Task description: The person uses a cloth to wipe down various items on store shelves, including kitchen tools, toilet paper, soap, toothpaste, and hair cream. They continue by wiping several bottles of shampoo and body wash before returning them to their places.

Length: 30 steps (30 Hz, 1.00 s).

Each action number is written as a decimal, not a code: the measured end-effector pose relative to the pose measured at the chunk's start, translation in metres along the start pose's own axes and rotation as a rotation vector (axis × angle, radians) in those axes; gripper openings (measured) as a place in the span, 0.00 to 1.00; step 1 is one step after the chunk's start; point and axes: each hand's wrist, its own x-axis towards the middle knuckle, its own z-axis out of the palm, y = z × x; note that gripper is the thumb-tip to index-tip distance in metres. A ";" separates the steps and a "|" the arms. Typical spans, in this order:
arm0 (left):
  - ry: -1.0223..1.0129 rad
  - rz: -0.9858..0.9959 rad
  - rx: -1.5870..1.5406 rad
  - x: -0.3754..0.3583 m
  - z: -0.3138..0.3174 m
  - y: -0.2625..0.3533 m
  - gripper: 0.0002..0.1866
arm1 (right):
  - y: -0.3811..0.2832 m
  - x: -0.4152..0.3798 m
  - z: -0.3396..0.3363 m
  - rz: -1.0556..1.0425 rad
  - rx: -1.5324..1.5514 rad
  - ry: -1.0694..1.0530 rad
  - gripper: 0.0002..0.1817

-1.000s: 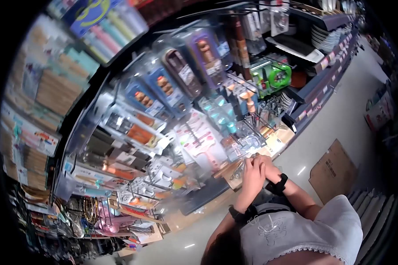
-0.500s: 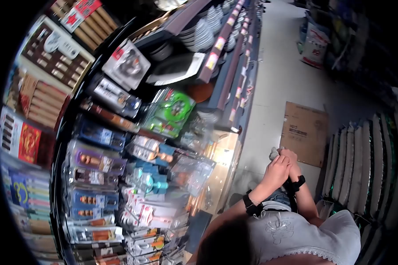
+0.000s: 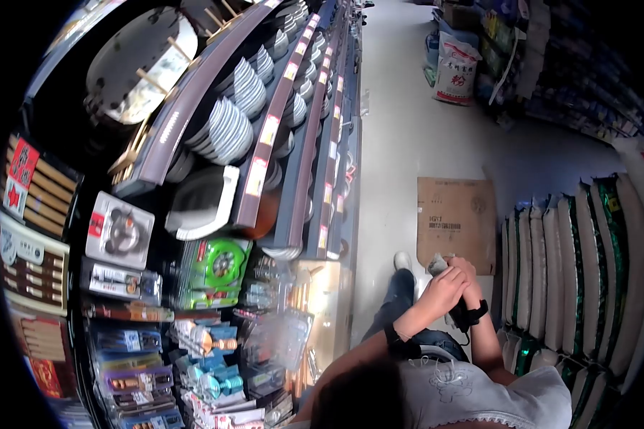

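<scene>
My two hands are brought together in front of my body, at waist height. My left hand [image 3: 442, 289] lies over my right hand [image 3: 466, 274], fingers closed. From the far side of the clasped hands pokes a small grey, crumpled cloth-like piece [image 3: 437, 265]; the rest of it is hidden by the fingers. Both wrists carry black bands. Past the hands, a flat brown cardboard sheet [image 3: 454, 214] lies on the floor.
At left, a shelf rack holds stacked bowls [image 3: 229, 132], a green packaged item [image 3: 220, 270] and many hanging packets. Upright sacks [image 3: 551, 279] line the right side. A white printed bag [image 3: 456, 70] stands farther along the aisle floor [image 3: 393, 129].
The view has turned and moved, so the shelves and the cardboard sit farther left. A white shoe and a leg now show at left of the hands. Both hands stay clasped.
</scene>
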 end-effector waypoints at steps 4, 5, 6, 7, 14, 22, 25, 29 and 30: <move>0.040 0.109 -0.012 0.084 -0.001 -0.038 0.15 | 0.055 0.069 0.006 -0.138 0.152 0.143 0.10; 0.009 0.122 0.024 0.102 0.006 -0.052 0.16 | 0.066 0.086 0.003 -0.168 0.188 0.228 0.11; -0.014 0.128 0.062 0.122 0.006 -0.057 0.18 | 0.055 0.102 -0.025 -0.098 0.152 0.209 0.12; -0.043 0.240 0.200 0.140 0.010 -0.059 0.21 | 0.095 0.125 -0.009 -0.196 0.133 0.340 0.14; 0.040 0.471 0.067 0.256 0.006 -0.081 0.16 | 0.103 0.238 -0.087 -0.072 0.325 0.233 0.27; 0.403 -0.182 0.359 0.296 -0.052 -0.167 0.21 | 0.043 0.359 -0.083 -0.396 0.338 -0.238 0.23; 0.469 -0.214 0.328 0.294 -0.080 -0.162 0.19 | -0.013 0.397 -0.096 -0.576 0.296 -0.498 0.21; 0.532 -0.137 0.171 0.290 -0.116 -0.117 0.09 | -0.107 0.427 -0.103 -0.795 0.216 -0.798 0.20; 0.505 -0.131 0.123 0.289 -0.116 -0.110 0.08 | -0.112 0.429 -0.088 -0.902 0.183 -0.748 0.19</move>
